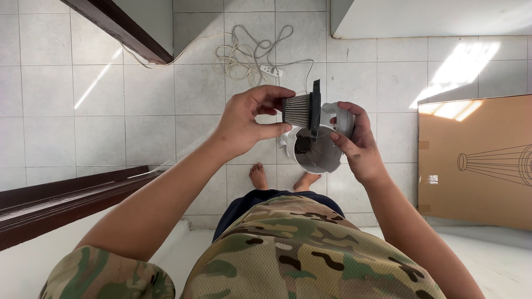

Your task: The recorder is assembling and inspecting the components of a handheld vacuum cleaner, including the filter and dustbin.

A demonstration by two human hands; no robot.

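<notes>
You've got both hands up in front of your camo shirt (310, 249), so everything sits right under your eyes. Your left hand (244, 124) has its fingers (274, 94) closed around the pleated filter (297, 111), thumb under and the rest over the top. That pinch grabs only the pleat block, so the black rim (316, 108) stays free and faces the cup. Your right hand (357, 147) wraps the grey dust cup (318, 152) from the side, fingers curled onto its outer wall, tilting the open mouth up toward you so you can see the dark hole inside. The filter is just above the cup's mouth, between your two sets of fingers, rim nearly touching the cup edge; I can't tell if it actually does.

Below your fingers, further down, your bare feet (259, 176) stand on the white tile floor (100, 127). Out to the right of your right fingers a flat cardboard box (476, 160) lies on the floor. Beyond your fingers, farthest off, a white extension cord (249, 55) is piled in loose loops.
</notes>
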